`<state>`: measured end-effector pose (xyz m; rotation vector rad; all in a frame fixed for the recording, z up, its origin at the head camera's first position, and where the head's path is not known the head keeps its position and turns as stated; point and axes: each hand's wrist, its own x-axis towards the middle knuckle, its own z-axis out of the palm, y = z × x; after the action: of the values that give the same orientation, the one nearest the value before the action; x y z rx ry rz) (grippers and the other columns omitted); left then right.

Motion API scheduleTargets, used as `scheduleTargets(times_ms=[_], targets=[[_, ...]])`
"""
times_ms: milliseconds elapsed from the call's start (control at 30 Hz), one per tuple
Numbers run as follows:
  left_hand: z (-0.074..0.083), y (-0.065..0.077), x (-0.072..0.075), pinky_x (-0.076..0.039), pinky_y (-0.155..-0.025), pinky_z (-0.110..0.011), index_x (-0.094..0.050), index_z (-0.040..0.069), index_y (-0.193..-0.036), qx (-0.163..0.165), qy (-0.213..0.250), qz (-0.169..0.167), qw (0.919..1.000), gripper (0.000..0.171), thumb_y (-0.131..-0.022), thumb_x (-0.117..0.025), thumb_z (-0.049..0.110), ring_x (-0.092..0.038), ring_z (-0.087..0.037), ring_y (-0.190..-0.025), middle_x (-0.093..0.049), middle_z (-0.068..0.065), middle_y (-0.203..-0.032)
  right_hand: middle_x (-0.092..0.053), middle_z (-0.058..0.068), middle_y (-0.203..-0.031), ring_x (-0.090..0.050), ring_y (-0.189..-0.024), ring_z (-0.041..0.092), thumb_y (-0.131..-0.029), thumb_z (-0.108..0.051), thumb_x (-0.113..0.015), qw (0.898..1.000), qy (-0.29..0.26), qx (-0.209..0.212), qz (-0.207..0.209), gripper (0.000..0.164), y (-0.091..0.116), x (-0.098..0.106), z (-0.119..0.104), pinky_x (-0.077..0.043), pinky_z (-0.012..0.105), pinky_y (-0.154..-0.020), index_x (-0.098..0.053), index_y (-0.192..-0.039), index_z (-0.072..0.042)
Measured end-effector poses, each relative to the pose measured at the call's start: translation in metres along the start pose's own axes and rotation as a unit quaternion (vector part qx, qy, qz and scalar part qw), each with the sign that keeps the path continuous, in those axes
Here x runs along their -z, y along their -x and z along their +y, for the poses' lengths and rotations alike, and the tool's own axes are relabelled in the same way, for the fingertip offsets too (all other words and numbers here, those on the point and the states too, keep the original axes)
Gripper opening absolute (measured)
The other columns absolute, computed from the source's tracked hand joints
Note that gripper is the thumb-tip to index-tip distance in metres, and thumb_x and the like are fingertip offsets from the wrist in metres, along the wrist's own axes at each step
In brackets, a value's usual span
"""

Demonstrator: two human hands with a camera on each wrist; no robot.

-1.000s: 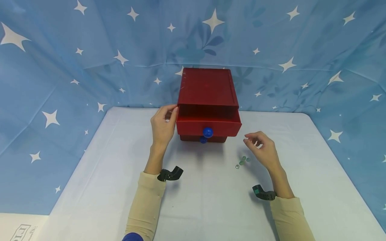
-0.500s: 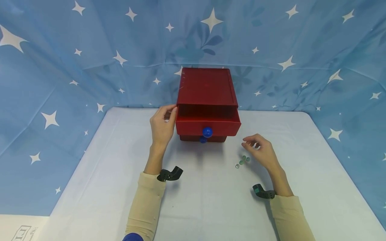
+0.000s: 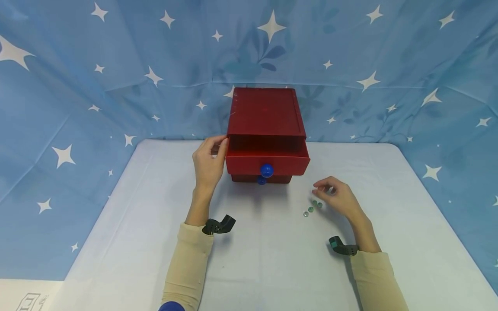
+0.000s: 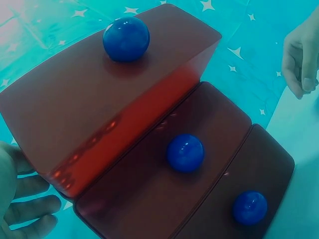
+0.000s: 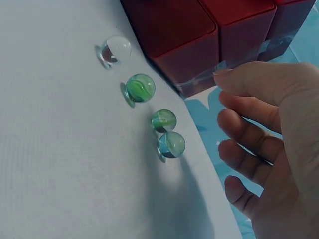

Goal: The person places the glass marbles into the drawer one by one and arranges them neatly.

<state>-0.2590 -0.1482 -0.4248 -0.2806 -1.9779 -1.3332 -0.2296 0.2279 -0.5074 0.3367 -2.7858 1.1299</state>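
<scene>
A red chest of drawers [image 3: 266,111] with blue ball knobs stands at the back of the table, its top drawer [image 3: 249,165] pulled out. In the head view my left hand [image 3: 209,164] touches the chest's left side near the front edge, thumb and fingertips against it. My right hand [image 3: 337,196] hovers right of the chest with loosely bent fingers, holding nothing. Several glass marbles lie on the table just below it: a clear marble [image 5: 116,49], a green-swirled marble [image 5: 140,88] and two touching marbles, one green [image 5: 164,121] and one bluish [image 5: 171,145].
Below the pulled-out drawer, a middle drawer [image 4: 144,169] and a bottom drawer [image 4: 237,191] are pushed in. A white cloth covers the table [image 3: 268,263]. Behind it hangs a blue curtain [image 3: 175,95] with white stars. A printed pale sheet [image 3: 29,296] shows at bottom left.
My right hand has lowered slightly toward the marbles, thumb and index finger staying apart. My left hand stays at the chest's side. The marbles and drawers keep their places.
</scene>
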Motion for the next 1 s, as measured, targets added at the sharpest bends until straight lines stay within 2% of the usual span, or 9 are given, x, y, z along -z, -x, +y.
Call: scheduleTargets(times_ms=[300,667,1000], targets=[[0.0008,-0.0004,-0.0007,-0.051,-0.072,-0.01,-0.075,0.003,-0.107,-0.004,0.0,0.004,1.0,0.023,-0.097,-0.066,0.021,-0.07,-0.024,-0.077,-0.074,-0.013,-0.096,-0.068,0.008,-0.098,-0.056,-0.094,0.021,-0.092,-0.027,-0.072,0.997,-0.006,-0.041,-0.06,0.025,0.0006,0.0008,0.0012,-0.045,0.037,-0.087,-0.071,-0.11,-0.01],[0.0001,0.0,-0.0005,-0.051,-0.072,-0.01,-0.075,0.004,-0.108,0.0,-0.003,0.004,1.0,0.022,-0.097,-0.066,0.021,-0.07,-0.024,-0.076,-0.074,-0.012,-0.096,-0.071,0.008,-0.104,-0.06,-0.096,0.021,-0.092,-0.023,-0.072,0.994,0.005,-0.044,-0.103,0.025,0.002,0.0009,0.0062,-0.048,0.04,-0.088,-0.07,-0.112,-0.009],[0.0,-0.0008,-0.0004,-0.051,-0.072,-0.011,-0.075,0.004,-0.108,0.007,-0.004,0.002,1.0,0.022,-0.097,-0.066,0.021,-0.07,-0.023,-0.077,-0.075,-0.012,-0.096,-0.07,0.007,-0.102,-0.059,-0.097,0.021,-0.091,-0.019,-0.071,0.992,0.008,-0.04,-0.123,0.022,0.0019,0.0013,0.0082,-0.05,0.043,-0.091,-0.071,-0.111,-0.009]])
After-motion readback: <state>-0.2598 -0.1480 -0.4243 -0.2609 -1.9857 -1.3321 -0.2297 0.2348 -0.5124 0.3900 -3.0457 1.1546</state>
